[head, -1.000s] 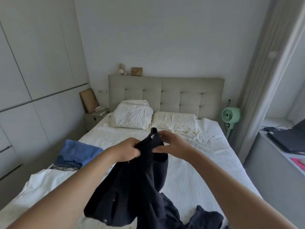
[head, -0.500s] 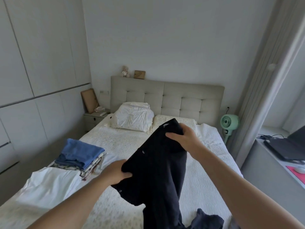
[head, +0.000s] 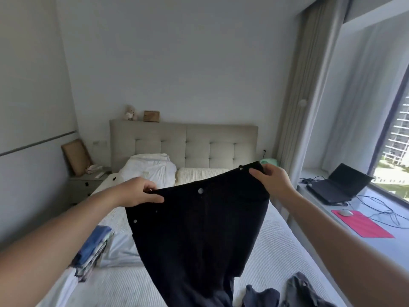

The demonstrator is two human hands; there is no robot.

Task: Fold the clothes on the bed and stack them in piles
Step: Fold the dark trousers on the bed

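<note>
Far left: folded pile (head: 94,251) of clothes near the left edge of the bed (head: 124,286), blue piece on top, lighter pieces beneath, partly hidden by the left forearm. Behind it, beside the headboard (head: 183,142): nightstand (head: 87,185) with a brown board (head: 76,156) leaning on the wall. On the headboard ledge: small plush toy (head: 130,113) and wooden frame (head: 151,116). At the bed's head: white pillow (head: 150,171), left; cream pillow (head: 199,175), right.

Left of centre: left hand (head: 138,193), fingers and thumb curled round the left end of the waistband of black trousers (head: 199,235), pinching the cloth.

Centre: trousers held up above the bed, waistband stretched between both hands and tilted, right end higher; metal button and small rivets visible on the front; legs hanging down out of the lower edge of the picture.

Right of centre: right hand (head: 272,183), fingers curled over the right end of the waistband, gripping it. Low down on the bed: crumpled dark garments (head: 294,293), unfolded, just right of the hanging trouser legs.

Far right: curtain (head: 309,85); sill beside the window with open laptop (head: 336,185), cables, white mouse (head: 346,212) on a red mat (head: 363,224).
</note>
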